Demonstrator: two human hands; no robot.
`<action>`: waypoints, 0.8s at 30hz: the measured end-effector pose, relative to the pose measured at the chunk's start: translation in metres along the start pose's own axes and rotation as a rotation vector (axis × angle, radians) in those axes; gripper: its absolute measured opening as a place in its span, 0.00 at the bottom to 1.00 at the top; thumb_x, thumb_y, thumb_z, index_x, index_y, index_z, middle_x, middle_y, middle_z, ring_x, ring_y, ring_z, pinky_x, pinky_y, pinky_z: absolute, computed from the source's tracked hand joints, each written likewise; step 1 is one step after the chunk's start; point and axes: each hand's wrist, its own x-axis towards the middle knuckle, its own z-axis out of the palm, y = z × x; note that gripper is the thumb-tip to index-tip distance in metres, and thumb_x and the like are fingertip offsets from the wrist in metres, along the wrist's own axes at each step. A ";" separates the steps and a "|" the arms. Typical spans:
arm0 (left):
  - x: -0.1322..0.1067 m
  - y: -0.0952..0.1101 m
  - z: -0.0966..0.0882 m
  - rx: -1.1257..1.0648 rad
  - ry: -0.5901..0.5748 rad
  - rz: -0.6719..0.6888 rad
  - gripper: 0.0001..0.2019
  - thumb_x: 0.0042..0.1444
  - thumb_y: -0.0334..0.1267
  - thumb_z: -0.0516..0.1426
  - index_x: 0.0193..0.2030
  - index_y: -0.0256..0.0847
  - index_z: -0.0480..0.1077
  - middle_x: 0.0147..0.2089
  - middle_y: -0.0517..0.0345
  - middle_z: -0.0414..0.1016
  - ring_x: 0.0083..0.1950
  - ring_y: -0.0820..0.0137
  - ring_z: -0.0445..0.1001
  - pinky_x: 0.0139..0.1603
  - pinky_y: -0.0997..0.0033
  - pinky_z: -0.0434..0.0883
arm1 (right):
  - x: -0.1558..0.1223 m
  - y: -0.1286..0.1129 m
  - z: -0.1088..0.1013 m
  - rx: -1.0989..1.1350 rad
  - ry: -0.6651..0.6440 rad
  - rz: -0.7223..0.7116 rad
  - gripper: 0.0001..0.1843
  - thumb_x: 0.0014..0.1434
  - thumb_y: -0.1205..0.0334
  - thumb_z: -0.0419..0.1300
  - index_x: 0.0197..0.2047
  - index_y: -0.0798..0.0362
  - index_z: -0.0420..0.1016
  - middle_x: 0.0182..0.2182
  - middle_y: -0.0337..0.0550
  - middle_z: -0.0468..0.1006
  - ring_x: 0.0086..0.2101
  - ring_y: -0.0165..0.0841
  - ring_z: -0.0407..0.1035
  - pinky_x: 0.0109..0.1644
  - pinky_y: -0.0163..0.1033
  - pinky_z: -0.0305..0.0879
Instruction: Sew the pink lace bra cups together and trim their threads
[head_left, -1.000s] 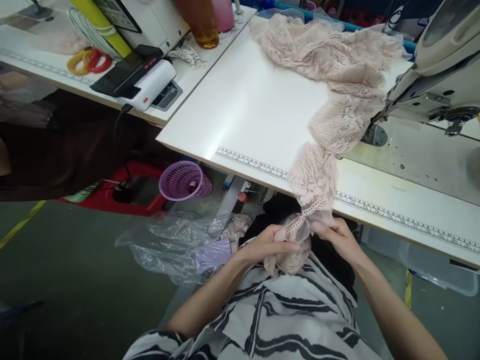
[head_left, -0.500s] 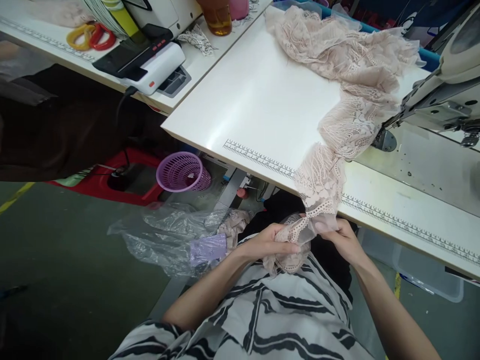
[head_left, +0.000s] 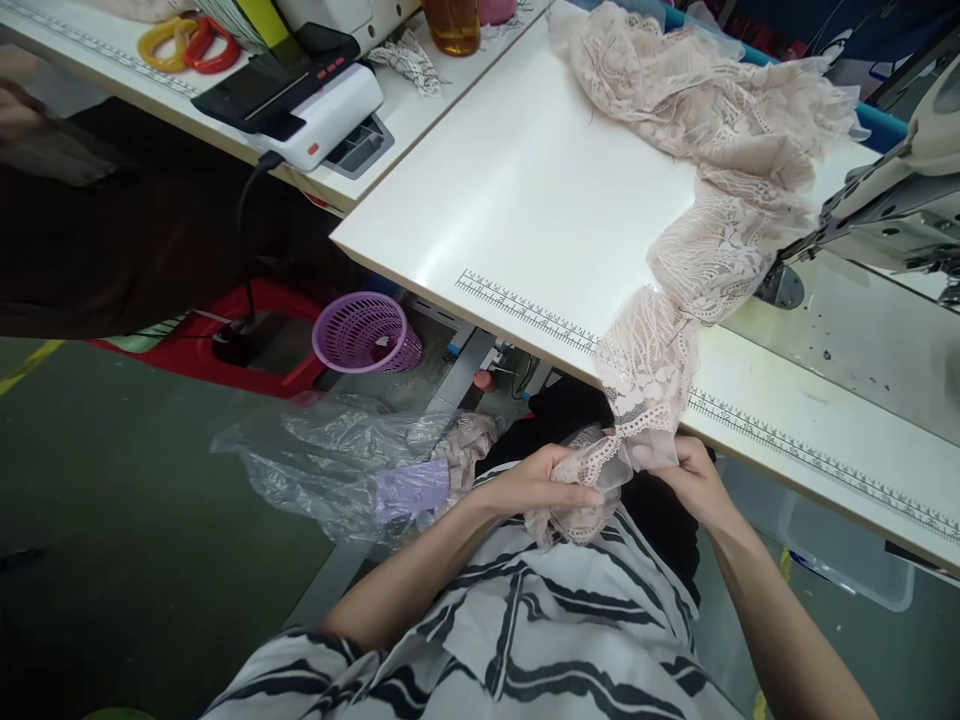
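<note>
A long strip of pale pink lace fabric (head_left: pixel 649 350) runs from a heap at the back of the white table, past the sewing machine, and over the front edge to my lap. My left hand (head_left: pixel 544 482) is closed on its gathered end, thumb lying on top of the scalloped edge. Just to the right, my right hand (head_left: pixel 686 475) pinches a sheer border of the same lace, close under the table edge. Some fingertips of both hands are hidden by the fabric. The sewing machine (head_left: pixel 892 200) stands right of the strip.
A printed ruler (head_left: pixel 810 457) runs along the front of the white table (head_left: pixel 517 180). On the left table are red-handled scissors (head_left: pixel 212 45) and a white and black device (head_left: pixel 322 115). Below stand a purple basket (head_left: pixel 366 335) and a clear plastic bag (head_left: pixel 315 470). A co-worker's dark clothing (head_left: pixel 112 240) shows at left.
The view has shifted slightly, so the table and machine appear a little further right. Both hands keep their hold on the lace, with hardly any movement. The co-worker's hand at far left has moved.
</note>
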 end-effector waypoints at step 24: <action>-0.014 -0.009 -0.011 -0.084 -0.045 0.004 0.17 0.41 0.39 0.70 0.26 0.35 0.65 0.23 0.66 0.61 0.24 0.79 0.58 0.26 0.77 0.56 | -0.015 -0.003 0.001 -0.339 0.005 -0.027 0.16 0.60 0.55 0.61 0.51 0.47 0.79 0.45 0.45 0.81 0.46 0.39 0.75 0.49 0.42 0.73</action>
